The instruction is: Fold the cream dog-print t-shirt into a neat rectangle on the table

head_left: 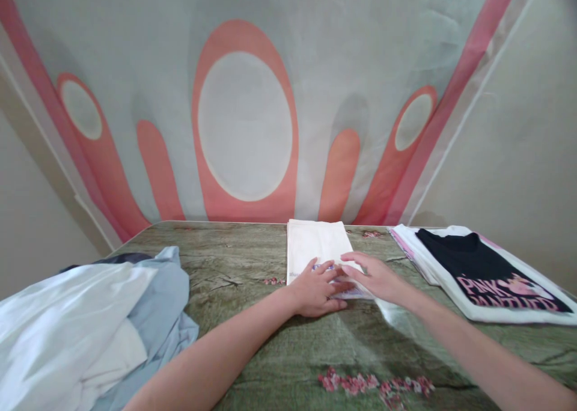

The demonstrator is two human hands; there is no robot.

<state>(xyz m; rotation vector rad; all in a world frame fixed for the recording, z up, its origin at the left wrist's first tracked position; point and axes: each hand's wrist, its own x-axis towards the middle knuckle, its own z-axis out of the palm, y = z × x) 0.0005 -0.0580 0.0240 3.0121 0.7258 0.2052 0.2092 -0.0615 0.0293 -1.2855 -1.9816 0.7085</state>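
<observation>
A white garment, folded into a narrow rectangle, lies at the far middle of the table. Some purple print shows near its front end, partly hidden by my fingers. My left hand rests flat over the front left part of the cloth, fingers spread. At the front right edge is my right hand, its thumb and forefinger apart and its other fingers hidden from view. I cannot tell whether the right hand presses on the fabric or hovers just above it.
To the left lies a loose heap of white clothes and grey-blue clothes. Folded shirts are stacked at the right, a black printed shirt on top. The table has a wood-and-blossom pattern; a patterned backdrop stands behind it.
</observation>
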